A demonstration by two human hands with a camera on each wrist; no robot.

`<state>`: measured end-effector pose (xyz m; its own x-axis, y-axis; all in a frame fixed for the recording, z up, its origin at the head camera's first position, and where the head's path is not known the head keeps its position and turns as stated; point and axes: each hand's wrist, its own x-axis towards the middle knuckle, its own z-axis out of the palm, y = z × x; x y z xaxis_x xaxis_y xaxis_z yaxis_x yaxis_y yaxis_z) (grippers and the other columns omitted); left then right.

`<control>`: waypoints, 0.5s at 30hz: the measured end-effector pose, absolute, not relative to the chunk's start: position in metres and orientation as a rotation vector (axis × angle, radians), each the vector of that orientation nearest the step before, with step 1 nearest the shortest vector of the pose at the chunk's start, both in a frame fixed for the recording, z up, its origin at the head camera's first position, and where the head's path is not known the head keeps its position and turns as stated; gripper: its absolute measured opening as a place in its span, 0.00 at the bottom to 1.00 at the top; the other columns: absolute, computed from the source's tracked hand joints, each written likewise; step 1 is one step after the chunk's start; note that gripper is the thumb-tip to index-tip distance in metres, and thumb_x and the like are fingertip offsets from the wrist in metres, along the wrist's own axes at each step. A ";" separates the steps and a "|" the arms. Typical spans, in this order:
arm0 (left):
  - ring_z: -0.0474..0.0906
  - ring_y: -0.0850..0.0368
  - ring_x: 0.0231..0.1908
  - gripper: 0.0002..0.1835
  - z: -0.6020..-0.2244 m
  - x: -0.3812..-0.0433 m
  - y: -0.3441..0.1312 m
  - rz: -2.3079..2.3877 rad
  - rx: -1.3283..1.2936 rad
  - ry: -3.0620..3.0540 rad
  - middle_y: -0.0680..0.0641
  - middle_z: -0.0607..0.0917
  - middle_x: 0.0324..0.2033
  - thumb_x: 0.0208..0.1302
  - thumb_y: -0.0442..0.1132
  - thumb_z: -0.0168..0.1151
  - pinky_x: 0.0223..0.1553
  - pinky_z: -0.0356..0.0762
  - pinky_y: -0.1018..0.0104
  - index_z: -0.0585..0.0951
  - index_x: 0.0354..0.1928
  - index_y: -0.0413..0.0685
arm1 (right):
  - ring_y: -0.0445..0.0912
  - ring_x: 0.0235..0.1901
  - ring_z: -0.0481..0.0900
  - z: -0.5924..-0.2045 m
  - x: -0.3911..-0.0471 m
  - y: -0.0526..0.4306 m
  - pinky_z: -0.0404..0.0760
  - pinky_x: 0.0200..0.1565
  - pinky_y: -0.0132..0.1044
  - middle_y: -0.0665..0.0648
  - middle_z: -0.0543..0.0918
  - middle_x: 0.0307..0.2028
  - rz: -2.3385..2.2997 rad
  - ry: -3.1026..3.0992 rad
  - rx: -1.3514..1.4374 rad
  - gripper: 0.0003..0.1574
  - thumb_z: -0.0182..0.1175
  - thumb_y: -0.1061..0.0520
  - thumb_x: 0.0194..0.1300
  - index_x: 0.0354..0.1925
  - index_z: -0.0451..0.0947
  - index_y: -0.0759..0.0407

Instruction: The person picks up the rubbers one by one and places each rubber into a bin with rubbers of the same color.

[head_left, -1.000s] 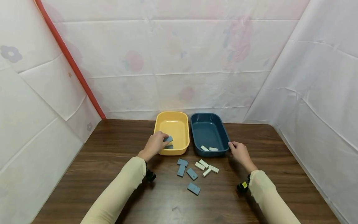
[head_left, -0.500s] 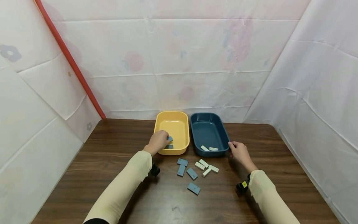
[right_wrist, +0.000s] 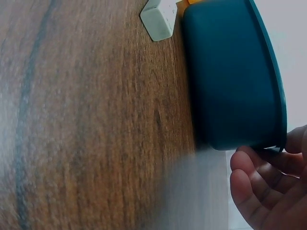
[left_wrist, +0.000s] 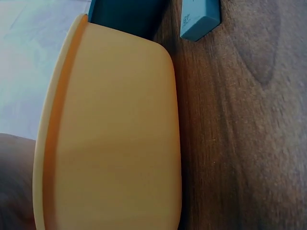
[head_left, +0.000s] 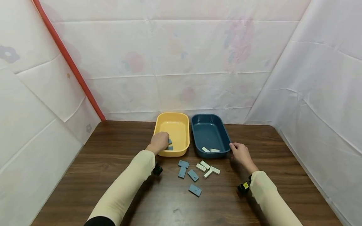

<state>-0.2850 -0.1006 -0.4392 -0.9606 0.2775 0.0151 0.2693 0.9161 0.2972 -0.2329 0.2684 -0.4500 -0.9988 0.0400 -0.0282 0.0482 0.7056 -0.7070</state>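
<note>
My left hand (head_left: 160,142) reaches over the near left rim of the yellow tray (head_left: 185,131), its fingers hidden behind the back of the hand. Two blue-grey rectangular blocks (head_left: 170,148) show in the tray beside it, one right at the hand; I cannot tell whether the fingers hold it. My right hand (head_left: 242,156) pinches the near right corner of the dark blue tray (head_left: 209,128), thumb and fingers about its rim in the right wrist view. Two cream blocks (head_left: 214,150) lie inside the blue tray at its near end.
On the brown wooden table (head_left: 118,182), several blue-grey blocks (head_left: 195,190) lie in front of the trays. Several cream blocks (head_left: 208,174) are grouped just right of them. A white patterned cloth (head_left: 181,62) hangs behind and along both sides.
My left hand has turned over the block it pinched a second ago, so its fingers no longer show and the forearm lies further right. My right hand keeps its place at the blue tray.
</note>
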 end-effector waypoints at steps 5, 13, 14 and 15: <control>0.56 0.59 0.16 0.24 -0.439 -0.286 -0.099 0.443 0.463 3.063 0.53 0.60 0.11 0.67 0.31 0.55 0.21 0.57 0.67 0.62 0.13 0.52 | 0.43 0.20 0.77 -0.450 -0.234 0.269 0.75 0.28 0.37 0.65 0.82 0.30 -1.207 2.899 0.087 0.23 0.44 0.52 0.77 0.42 0.79 0.67; 0.74 0.58 0.23 0.12 -0.437 -0.287 -0.095 0.532 0.491 3.098 0.48 0.82 0.22 0.63 0.34 0.62 0.28 0.76 0.65 0.82 0.21 0.42 | 0.47 0.22 0.79 -0.449 -0.232 0.272 0.75 0.29 0.36 0.65 0.81 0.29 -1.192 2.897 0.096 0.24 0.44 0.51 0.77 0.45 0.79 0.68; 0.79 0.55 0.28 0.08 -0.436 -0.287 -0.095 0.557 0.496 3.111 0.46 0.86 0.29 0.63 0.35 0.62 0.34 0.80 0.62 0.85 0.27 0.41 | 0.47 0.22 0.79 -0.449 -0.232 0.272 0.75 0.29 0.36 0.65 0.81 0.29 -1.191 2.899 0.106 0.23 0.44 0.51 0.77 0.45 0.79 0.68; 0.83 0.52 0.33 0.07 -0.434 -0.286 -0.095 0.584 0.498 3.126 0.44 0.88 0.34 0.62 0.35 0.62 0.38 0.83 0.58 0.87 0.33 0.40 | 0.47 0.22 0.79 -0.449 -0.231 0.272 0.75 0.29 0.36 0.65 0.81 0.29 -1.191 2.899 0.110 0.24 0.44 0.51 0.77 0.46 0.79 0.68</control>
